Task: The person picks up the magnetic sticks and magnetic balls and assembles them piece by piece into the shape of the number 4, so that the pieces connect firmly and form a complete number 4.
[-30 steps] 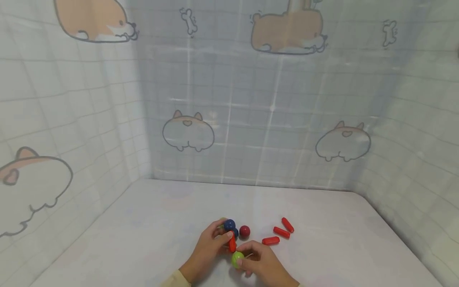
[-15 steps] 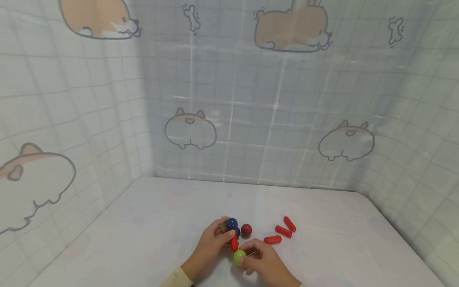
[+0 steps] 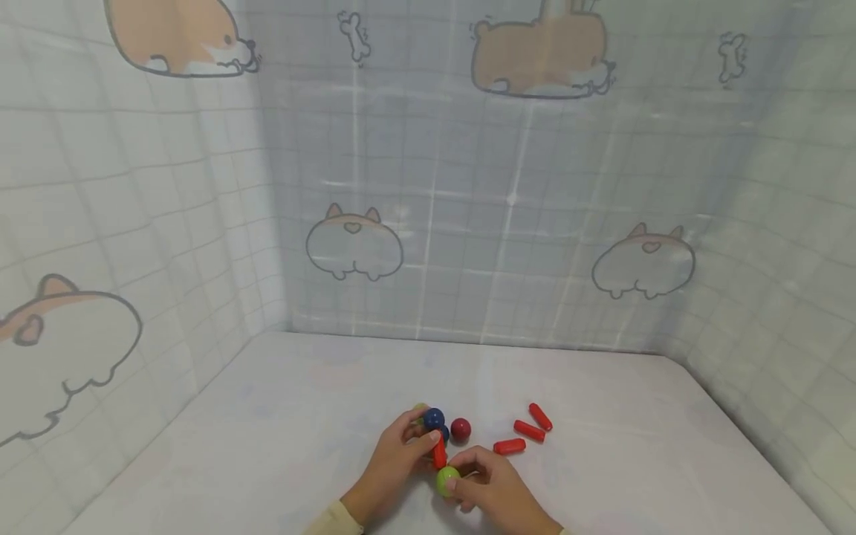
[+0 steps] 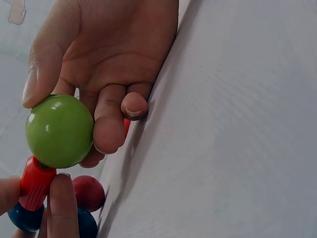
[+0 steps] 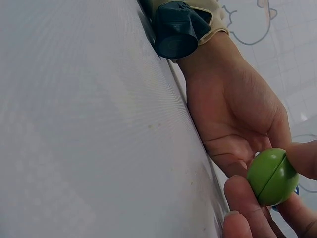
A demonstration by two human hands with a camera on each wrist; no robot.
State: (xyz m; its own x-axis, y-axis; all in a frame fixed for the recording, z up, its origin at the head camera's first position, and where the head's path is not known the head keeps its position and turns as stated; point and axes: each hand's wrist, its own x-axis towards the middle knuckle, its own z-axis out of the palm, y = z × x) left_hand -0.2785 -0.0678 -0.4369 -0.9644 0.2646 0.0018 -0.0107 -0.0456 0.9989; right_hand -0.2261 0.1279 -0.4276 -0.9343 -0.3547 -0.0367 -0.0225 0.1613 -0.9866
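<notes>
Green and glossy, a ball (image 3: 448, 481) at lower centre is pinched by the right hand (image 3: 491, 483), against a red stick (image 3: 439, 453) pinched in the left hand (image 3: 394, 455). Blue balls (image 3: 434, 417), a dark red ball (image 3: 461, 430) and three loose sticks (image 3: 529, 431) lie nearby.

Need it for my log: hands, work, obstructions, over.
Left hand holds red stick. Right hand pinches green ball at stick's end. Three other red sticks lie aside, seemingly not in the way.
</notes>
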